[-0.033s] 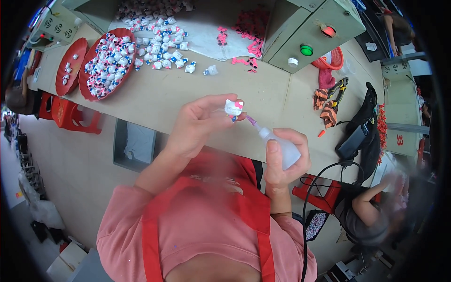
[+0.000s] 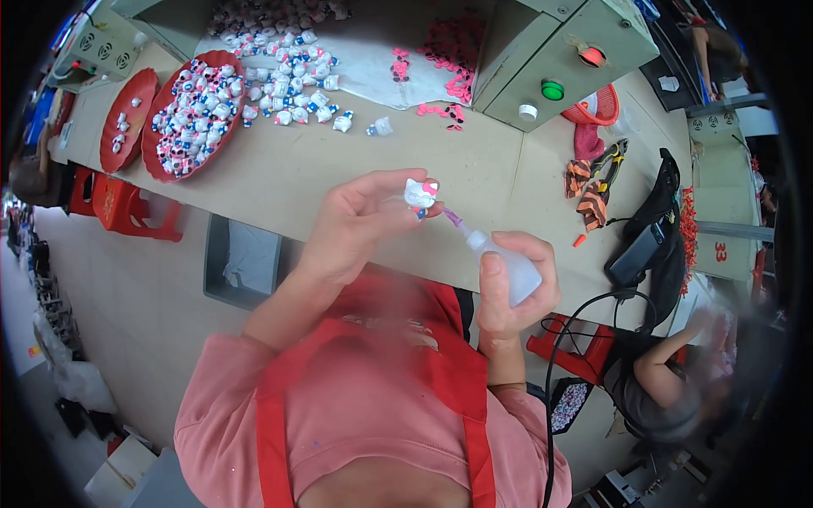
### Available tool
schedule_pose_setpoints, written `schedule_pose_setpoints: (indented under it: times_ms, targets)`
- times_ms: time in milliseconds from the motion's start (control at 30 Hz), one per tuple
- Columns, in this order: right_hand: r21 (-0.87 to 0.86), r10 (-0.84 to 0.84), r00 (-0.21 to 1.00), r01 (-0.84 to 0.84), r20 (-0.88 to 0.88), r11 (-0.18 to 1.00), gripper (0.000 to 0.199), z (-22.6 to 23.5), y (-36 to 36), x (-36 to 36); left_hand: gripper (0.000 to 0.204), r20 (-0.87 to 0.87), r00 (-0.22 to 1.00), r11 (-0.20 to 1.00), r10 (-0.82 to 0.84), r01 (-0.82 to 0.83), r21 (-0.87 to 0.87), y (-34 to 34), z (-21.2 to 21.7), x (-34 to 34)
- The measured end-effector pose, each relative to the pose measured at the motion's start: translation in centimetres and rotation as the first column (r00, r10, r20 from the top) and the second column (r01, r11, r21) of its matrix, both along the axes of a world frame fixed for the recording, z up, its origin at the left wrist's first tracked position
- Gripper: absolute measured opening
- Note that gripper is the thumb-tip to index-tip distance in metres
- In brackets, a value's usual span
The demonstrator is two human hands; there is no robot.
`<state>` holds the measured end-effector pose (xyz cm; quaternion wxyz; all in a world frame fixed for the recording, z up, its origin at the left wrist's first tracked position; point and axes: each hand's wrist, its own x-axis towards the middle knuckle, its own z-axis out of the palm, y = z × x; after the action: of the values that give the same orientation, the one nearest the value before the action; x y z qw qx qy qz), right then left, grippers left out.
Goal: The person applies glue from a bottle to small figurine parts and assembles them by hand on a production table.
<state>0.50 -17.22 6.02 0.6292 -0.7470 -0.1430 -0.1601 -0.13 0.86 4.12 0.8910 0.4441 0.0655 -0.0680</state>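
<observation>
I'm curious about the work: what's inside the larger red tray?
Heaped white, blue and pink figurines lie in the larger red tray; those underneath are hidden.

In the head view, the left hand (image 2: 356, 212) pinches a small white cat figurine (image 2: 420, 194) with a pink bow, above the tabletop (image 2: 440, 157). The right hand (image 2: 501, 315) grips a translucent squeeze bottle (image 2: 515, 275), tilted so its purple nozzle (image 2: 456, 220) points up and left, just beside the figurine; whether they touch is unclear. At the far left, a large red plate (image 2: 148, 146) is heaped with figurines, and a narrower red plate (image 2: 135, 89) carries a few white pieces. Loose figurines (image 2: 296, 80) lie right of the plates, with pink pieces (image 2: 460, 85) farther right, near a grey-green box (image 2: 525, 63) bearing a green button (image 2: 552, 90).
</observation>
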Motion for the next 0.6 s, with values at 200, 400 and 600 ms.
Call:
schedule_pose_setpoints:
  times_ms: [200, 400, 600]
  targets:
    - [-0.016, 0.031, 0.998, -0.032, -0.049, 0.999, 0.016, 0.3, 0.3, -0.2, 0.042, 0.001, 1.000, 1.000, 0.001, -0.001, -0.016, 0.3, -0.4, 0.0]
    - [0.127, 0.119, 0.917, -0.076, -0.381, 0.989, 0.017, -0.8, 1.2, 1.7, 0.037, -0.018, 0.994, 0.994, 0.103, -0.104, -0.044, 0.9, -1.5, 0.3]
    - [-0.370, -0.057, 0.889, -0.130, -0.455, 0.920, 0.020, -9.3, 1.9, 10.8, 0.042, -0.089, 0.993, 0.997, 0.078, -0.078, 0.005, 1.3, -3.6, 0.0]
